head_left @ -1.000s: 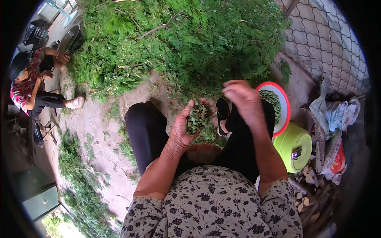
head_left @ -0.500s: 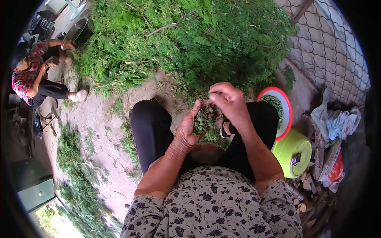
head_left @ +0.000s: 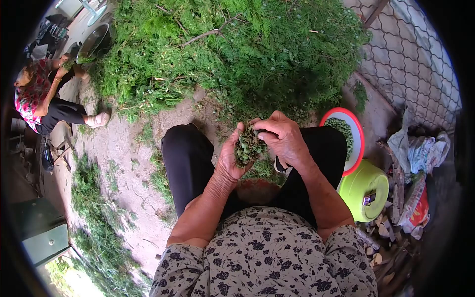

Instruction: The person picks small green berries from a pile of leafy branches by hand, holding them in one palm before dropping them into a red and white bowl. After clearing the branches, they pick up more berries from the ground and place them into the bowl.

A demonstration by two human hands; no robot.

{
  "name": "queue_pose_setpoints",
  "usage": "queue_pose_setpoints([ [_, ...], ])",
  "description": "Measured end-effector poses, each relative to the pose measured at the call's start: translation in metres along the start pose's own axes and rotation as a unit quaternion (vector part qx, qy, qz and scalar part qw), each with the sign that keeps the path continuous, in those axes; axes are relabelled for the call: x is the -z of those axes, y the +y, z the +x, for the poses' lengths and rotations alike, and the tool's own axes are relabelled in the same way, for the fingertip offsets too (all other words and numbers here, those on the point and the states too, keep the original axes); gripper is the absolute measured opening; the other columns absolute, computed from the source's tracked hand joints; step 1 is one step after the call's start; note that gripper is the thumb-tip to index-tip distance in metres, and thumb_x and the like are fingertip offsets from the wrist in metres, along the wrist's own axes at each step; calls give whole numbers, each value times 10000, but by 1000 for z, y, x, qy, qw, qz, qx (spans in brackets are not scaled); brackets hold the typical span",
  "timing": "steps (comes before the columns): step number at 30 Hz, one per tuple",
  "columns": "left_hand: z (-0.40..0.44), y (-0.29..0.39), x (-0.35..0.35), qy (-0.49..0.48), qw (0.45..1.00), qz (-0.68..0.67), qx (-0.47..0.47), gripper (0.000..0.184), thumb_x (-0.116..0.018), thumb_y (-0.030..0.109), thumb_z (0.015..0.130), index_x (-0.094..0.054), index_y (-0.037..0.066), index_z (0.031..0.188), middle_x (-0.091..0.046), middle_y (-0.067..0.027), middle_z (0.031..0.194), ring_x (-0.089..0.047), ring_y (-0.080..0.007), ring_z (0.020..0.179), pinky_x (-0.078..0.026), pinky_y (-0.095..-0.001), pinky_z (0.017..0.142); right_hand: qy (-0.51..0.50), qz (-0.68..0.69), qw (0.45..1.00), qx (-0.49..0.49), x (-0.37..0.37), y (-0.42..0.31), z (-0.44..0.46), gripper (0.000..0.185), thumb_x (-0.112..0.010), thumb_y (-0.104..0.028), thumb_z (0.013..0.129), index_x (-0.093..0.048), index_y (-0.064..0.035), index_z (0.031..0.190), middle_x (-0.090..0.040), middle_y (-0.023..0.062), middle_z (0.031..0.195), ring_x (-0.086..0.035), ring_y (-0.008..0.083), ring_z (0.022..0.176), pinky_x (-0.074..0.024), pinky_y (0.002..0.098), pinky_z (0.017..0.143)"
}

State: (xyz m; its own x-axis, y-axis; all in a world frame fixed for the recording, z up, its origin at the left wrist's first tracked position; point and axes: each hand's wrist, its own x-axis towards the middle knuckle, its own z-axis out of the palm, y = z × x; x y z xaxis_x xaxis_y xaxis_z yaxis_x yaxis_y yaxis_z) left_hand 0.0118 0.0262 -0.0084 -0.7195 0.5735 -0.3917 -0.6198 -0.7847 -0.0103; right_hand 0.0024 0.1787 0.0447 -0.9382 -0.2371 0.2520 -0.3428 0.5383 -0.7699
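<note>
Between my knees, my left hand (head_left: 230, 156) cups a small clump of green-brown plant bits (head_left: 250, 147), the thumb pointing up along its side. My right hand (head_left: 286, 136) is at the clump's upper right edge, its thumb and forefinger pinched together. Whatever lies in that pinch is too small to make out. A white basin with a red-orange rim (head_left: 361, 141), holding many small green cones (head_left: 341, 129), stands beside my right knee.
Ahead lies a large heap of cut evergreen branches (head_left: 227, 54). A yellow-green tub (head_left: 366, 193) rests at right, near sticks and plastic bags (head_left: 425, 153). Another person (head_left: 42, 96) sits at far left. Loose sprigs (head_left: 99, 218) lie on the left ground.
The clump now shows in my left hand. My right hand has come lower and closer to my left. The other person has raised their hands, which now hold a green sprig.
</note>
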Motion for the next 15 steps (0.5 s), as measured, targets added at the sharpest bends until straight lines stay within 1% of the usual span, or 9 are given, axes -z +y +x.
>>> queue_pose_setpoints([
  [4, -1, 1, 0, 10, 1000, 14, 9, 355, -487, 345, 958, -587, 59, 1143, -641, -92, 1083, -603, -240, 1008, -473, -410, 929, -19, -25, 999, -12, 1, 0, 0, 273, -702, 32, 683, -680, -55, 940, -520, 56, 719, -542, 197, 638, -453, 311, 598],
  [7, -2, 0, -1, -3, 999, 36, 3, 357, -482, 344, 958, -585, 59, 1147, -644, -95, 1074, -607, -235, 998, -473, -411, 928, -15, -27, 999, 16, -1, 6, -1, 253, -697, 28, 690, -676, -50, 930, -521, 60, 721, -543, 190, 645, -449, 303, 597],
  [9, 2, 0, 2, 4, 1000, -10, -1, 372, -471, 343, 958, -574, 51, 1163, -637, -112, 1088, -604, -262, 1008, -474, -424, 922, 4, 17, 1000, -10, 3, 3, -1, 179, -688, -24, 750, -669, -76, 920, -549, 56, 764, -592, 217, 657, -475, 338, 602],
  [10, 1, 1, 1, 4, 1000, -10, -2, 372, -471, 343, 958, -574, 51, 1163, -637, -112, 1088, -604, -262, 1008, -474, -424, 922, 3, 17, 1000, -9, 6, 0, 0, 179, -688, -24, 750, -669, -76, 920, -549, 56, 764, -592, 217, 657, -475, 338, 602],
  [12, -1, 1, -2, -17, 1000, -2, -19, 391, -453, 342, 961, -557, 46, 1193, -615, -142, 1144, -594, -298, 1028, -471, -438, 925, 11, 177, 976, -123, 13, -6, -2, 92, -648, -58, 829, -654, -29, 917, -542, 3, 744, -593, 133, 638, -454, 293, 567],
  [13, 0, 2, -2, -17, 1000, -2, -18, 391, -453, 342, 961, -557, 46, 1193, -615, -142, 1144, -594, -298, 1028, -471, -438, 925, 12, 176, 977, -123, 16, -4, -4, 92, -648, -58, 829, -654, -29, 917, -542, 3, 744, -593, 133, 638, -454, 293, 567],
  [14, 0, 4, -2, -43, 999, -12, -19, 390, -424, 336, 972, -546, 45, 1201, -595, -150, 1178, -573, -303, 1068, -458, -452, 940, -3, 278, 944, -178, 18, -2, -6, 98, -618, -74, 860, -642, -10, 930, -560, 4, 793, -594, 108, 647, -451, 272, 558],
  [15, 0, 5, -2, -68, 997, -22, -21, 389, -396, 329, 984, -534, 44, 1209, -575, -158, 1212, -552, -308, 1109, -446, -467, 955, -18, 377, 897, -230, 21, 2, -8, 120, -589, -91, 891, -630, 10, 943, -577, 4, 841, -595, 83, 655, -447, 250, 550],
])
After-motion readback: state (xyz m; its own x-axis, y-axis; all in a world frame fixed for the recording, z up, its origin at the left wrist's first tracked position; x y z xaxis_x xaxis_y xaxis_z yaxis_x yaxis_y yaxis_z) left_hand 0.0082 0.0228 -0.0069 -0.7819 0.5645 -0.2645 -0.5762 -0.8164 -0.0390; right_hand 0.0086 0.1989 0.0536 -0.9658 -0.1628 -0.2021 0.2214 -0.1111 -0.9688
